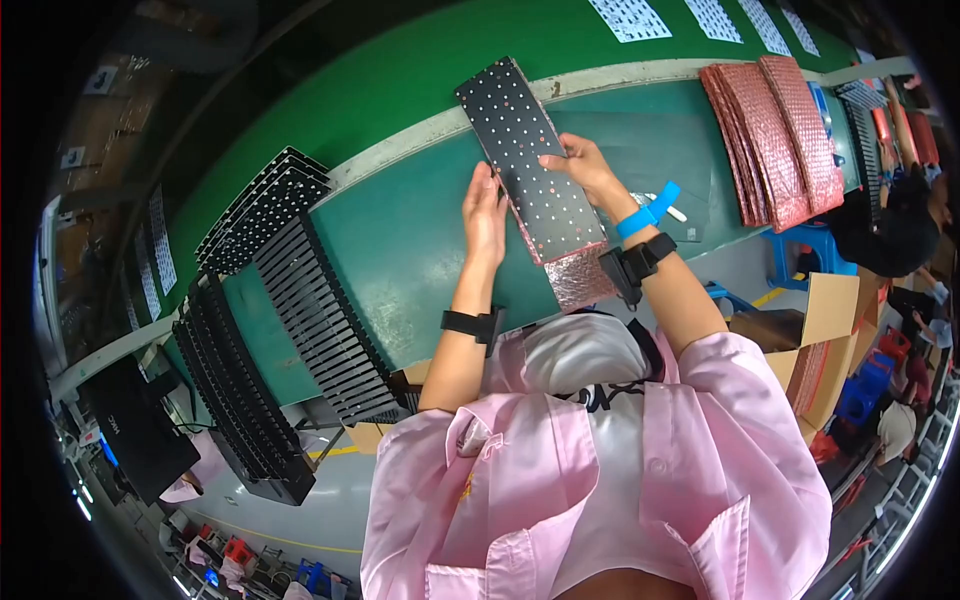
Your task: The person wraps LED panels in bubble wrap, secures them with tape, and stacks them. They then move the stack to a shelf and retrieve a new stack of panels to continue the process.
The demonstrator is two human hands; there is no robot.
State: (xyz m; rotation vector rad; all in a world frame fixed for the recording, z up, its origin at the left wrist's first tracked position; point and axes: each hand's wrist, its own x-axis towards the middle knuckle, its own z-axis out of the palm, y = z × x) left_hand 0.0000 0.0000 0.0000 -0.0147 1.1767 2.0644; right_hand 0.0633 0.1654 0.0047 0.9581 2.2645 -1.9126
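A long black panel with white dots is tilted over the green bench, held between my two hands. Under it, a pink bubble-wrap bag sticks out at the near end, and its pink edge shows along the panel's left side. My right hand grips the right edge, its thumb on the dotted face. Along the left edge my left hand presses with its fingers nearly straight. How far the bag covers the panel's underside is hidden.
Pink bubble-wrap bags are piled at the right. Black slotted strips, dark ribbed pieces and dotted panels stand at the left. A white pen-like tool lies beyond my right wrist. An open cardboard box stands right.
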